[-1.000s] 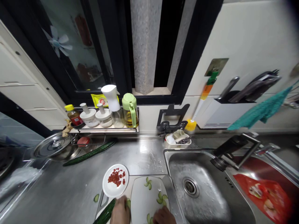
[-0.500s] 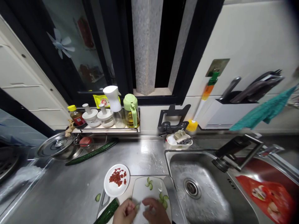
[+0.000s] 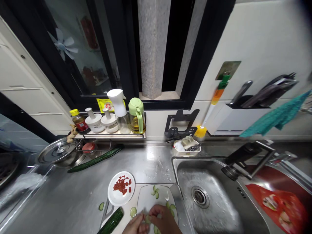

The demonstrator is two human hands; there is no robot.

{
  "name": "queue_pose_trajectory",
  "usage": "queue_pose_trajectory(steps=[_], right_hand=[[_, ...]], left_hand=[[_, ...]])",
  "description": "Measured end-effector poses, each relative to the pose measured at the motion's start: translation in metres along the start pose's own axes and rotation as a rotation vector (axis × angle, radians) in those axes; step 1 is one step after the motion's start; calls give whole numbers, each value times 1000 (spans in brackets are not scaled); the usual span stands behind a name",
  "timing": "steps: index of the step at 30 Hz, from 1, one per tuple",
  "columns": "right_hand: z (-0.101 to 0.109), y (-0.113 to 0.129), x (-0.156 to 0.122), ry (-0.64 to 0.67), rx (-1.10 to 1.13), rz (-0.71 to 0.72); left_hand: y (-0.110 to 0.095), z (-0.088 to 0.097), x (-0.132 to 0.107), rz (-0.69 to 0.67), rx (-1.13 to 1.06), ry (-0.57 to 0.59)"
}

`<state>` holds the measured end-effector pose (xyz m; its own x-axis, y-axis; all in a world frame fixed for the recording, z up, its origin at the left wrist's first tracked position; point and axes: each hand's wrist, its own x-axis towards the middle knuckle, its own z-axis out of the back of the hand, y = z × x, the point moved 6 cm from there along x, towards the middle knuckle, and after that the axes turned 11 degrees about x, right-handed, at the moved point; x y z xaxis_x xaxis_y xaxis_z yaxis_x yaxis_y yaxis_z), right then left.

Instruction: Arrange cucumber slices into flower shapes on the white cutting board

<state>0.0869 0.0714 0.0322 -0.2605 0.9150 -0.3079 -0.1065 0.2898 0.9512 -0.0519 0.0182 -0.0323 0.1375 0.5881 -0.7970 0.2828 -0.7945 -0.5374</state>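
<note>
My left hand and my right hand meet over the front of a white rectangular plate. A small green cucumber slice is pinched between the fingertips of both. Thin cucumber pieces lie fanned out near the plate's far edge, and more pieces sit along its right side. Left of the plate, a round cucumber slice rests on the cutting board, beside a cut cucumber. A round white dish holds small red dried berries.
The sink is at the right, with a red plastic bag beyond it. A whole cucumber lies behind, near a lidded steel pot. Jars and an oil bottle line a rack. A cucumber end lies on the counter.
My hands have come together over the plate, the right moving slightly left and the left slightly right. A round cucumber slice now shows on the board, left of the plate.
</note>
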Motion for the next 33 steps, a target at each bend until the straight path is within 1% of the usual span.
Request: queue_pose_trajectory(steps=[3,5,6,9,12,15,18,21,24,26,29,33], right_hand=[[3,0,-1,-6,-49,2],[5,2,-2,-10,-66,8],[6,2,-2,-12,-69,2],[7,-1,2,-16,-90,-25],[7,-8,9,-22,-153,-71],[4,-10,15,-28,-257,-82],[1,-6,21,-43,-421,-50],[-3,2,24,-42,-638,-21],[-11,13,25,16,-801,29],[-16,17,27,55,-859,34],[-21,18,29,86,-894,21],[-27,14,32,98,-907,44]], left_hand=[[1,-7,2,30,-95,72],[-1,-10,3,7,-133,88],[-2,-10,5,-5,-138,77],[-6,-5,9,-97,-67,-26],[-14,1,12,-277,132,-130],[-19,6,11,-407,356,-226],[-27,12,4,-512,664,-410],[-38,12,-7,-682,915,-593],[-43,9,-15,-868,992,-697],[-42,10,-15,-937,1001,-746],[-39,14,-13,-981,1012,-795],[-35,19,-8,-948,1004,-816]])
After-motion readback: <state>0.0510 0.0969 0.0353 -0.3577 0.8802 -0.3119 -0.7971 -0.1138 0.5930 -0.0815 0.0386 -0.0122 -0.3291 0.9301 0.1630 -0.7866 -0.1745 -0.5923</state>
